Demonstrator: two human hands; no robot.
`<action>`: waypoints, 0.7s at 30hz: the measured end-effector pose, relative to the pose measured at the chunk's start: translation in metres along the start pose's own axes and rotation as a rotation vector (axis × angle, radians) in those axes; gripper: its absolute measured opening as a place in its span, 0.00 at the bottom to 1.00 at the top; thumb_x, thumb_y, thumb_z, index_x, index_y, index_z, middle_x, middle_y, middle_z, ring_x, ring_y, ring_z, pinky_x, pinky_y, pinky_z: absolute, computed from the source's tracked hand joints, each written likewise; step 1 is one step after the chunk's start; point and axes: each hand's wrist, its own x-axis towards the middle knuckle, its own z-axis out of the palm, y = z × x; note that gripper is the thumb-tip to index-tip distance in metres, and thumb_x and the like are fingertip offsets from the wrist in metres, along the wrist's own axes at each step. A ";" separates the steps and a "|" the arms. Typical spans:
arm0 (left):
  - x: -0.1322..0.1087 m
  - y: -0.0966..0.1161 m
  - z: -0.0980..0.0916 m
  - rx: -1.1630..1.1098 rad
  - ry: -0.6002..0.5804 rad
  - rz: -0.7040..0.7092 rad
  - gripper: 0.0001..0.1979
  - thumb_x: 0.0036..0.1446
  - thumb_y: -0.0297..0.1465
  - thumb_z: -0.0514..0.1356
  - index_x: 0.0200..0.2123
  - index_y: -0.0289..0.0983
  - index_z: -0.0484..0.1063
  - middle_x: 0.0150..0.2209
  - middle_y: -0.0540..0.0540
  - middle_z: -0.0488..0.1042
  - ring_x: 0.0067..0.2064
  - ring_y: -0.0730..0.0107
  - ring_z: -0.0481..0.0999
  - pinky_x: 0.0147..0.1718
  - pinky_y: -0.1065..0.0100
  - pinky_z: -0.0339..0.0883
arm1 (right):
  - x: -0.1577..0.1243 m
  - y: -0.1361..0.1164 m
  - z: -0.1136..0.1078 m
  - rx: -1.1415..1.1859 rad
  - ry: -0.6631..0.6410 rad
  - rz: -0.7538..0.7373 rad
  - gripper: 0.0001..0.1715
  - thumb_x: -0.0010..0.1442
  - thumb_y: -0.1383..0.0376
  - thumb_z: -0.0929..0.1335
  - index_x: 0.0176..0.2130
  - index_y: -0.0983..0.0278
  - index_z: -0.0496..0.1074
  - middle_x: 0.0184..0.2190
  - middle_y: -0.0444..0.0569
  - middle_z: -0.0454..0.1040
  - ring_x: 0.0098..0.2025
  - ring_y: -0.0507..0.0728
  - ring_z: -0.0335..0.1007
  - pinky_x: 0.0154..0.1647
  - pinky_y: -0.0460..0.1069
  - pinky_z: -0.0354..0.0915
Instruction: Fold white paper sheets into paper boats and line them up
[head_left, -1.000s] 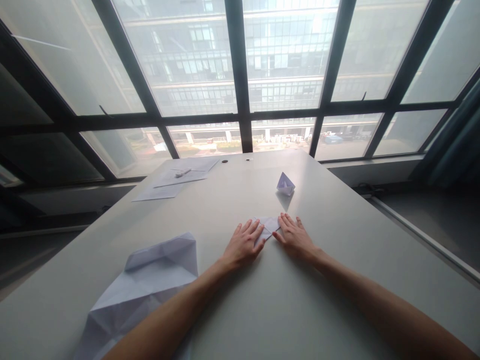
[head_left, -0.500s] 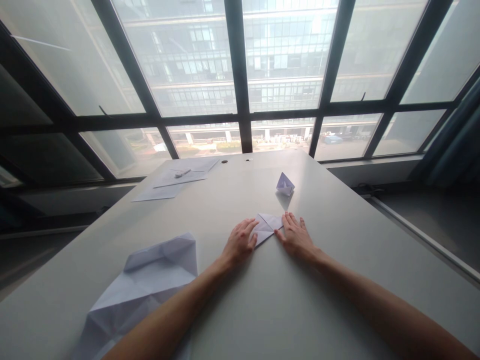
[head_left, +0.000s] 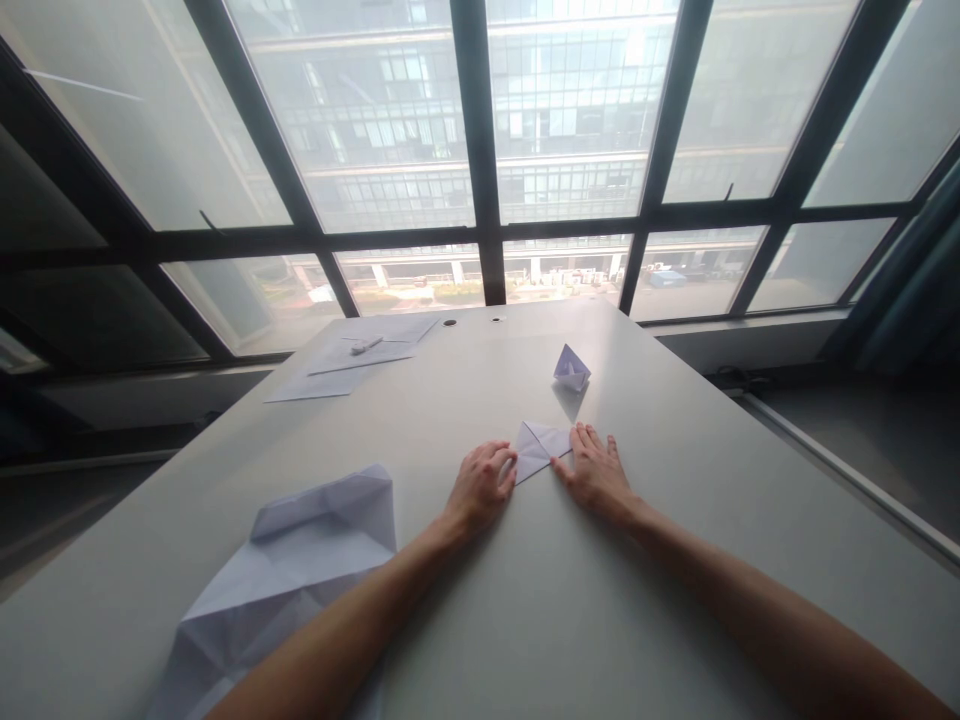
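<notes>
A small folded white paper [head_left: 538, 447] lies flat on the grey table [head_left: 540, 600] between my hands. My left hand [head_left: 480, 488] rests at its left edge with the fingers curled in, fingertips pinching or pressing that edge. My right hand [head_left: 596, 468] lies flat with fingers stretched out, touching the paper's right corner. A small finished paper boat [head_left: 571, 368] stands upright a little beyond, apart from both hands.
A large folded sheet of white paper [head_left: 292, 570] lies at the near left beside my left forearm. Flat sheets with a pen [head_left: 365, 346] on them lie at the far left. The table ends at a wall of dark-framed windows [head_left: 480, 220].
Both hands have slid apart, uncovering more of the small folded paper. My left fingers have curled in from flat. The paper's visible part has shifted slightly away from me.
</notes>
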 end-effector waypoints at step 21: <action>0.000 0.006 -0.006 0.121 0.027 -0.088 0.07 0.62 0.35 0.60 0.41 0.41 0.76 0.39 0.45 0.73 0.45 0.58 0.71 0.44 0.59 0.62 | 0.003 0.002 0.004 0.030 0.019 -0.065 0.39 0.68 0.53 0.58 0.67 0.77 0.54 0.70 0.66 0.48 0.72 0.66 0.38 0.69 0.62 0.35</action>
